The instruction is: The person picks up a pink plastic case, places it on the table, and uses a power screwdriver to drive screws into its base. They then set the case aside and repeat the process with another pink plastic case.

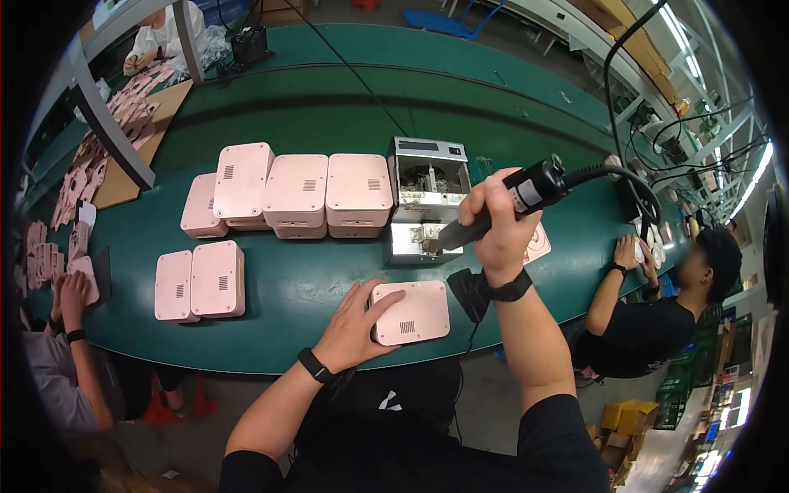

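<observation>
Pink box (421,312): we count one at our left hand (349,329), two pink boxes (220,275) further left, and four box tops (294,191) in the far row, some stacked on others. We see one black screwdriver (536,187) and one metal machine (427,201). The first box lies just right of our left hand, whose spread fingers hold its left end; our right hand (501,234) grips the screwdriver at the machine. The worktop (279,353) is green; three other people (657,308) are around the room.
</observation>
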`<move>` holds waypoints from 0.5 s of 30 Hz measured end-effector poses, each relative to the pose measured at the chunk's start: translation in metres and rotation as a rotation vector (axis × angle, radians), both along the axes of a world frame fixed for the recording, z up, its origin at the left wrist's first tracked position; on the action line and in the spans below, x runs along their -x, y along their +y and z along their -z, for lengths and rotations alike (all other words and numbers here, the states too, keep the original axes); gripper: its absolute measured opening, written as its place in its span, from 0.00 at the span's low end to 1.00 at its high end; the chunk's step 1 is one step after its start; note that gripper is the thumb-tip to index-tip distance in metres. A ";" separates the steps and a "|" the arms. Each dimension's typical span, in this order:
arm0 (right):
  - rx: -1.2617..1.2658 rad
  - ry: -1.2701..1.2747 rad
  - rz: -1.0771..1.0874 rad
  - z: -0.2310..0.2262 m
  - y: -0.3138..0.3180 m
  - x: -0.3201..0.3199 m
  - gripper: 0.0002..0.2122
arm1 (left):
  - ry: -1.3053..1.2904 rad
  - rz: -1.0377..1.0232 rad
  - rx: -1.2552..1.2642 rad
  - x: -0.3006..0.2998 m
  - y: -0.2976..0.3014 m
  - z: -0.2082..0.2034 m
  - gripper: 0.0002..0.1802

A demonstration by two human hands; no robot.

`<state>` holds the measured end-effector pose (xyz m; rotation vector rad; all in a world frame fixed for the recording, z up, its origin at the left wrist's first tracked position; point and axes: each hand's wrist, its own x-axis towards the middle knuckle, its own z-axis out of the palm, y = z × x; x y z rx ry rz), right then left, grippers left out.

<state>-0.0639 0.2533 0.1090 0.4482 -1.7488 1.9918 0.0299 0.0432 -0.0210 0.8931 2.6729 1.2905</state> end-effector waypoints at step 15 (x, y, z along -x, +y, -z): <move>0.056 -0.085 -0.069 0.010 0.024 -0.057 0.07 | -0.007 -0.013 0.000 0.001 0.000 0.001 0.47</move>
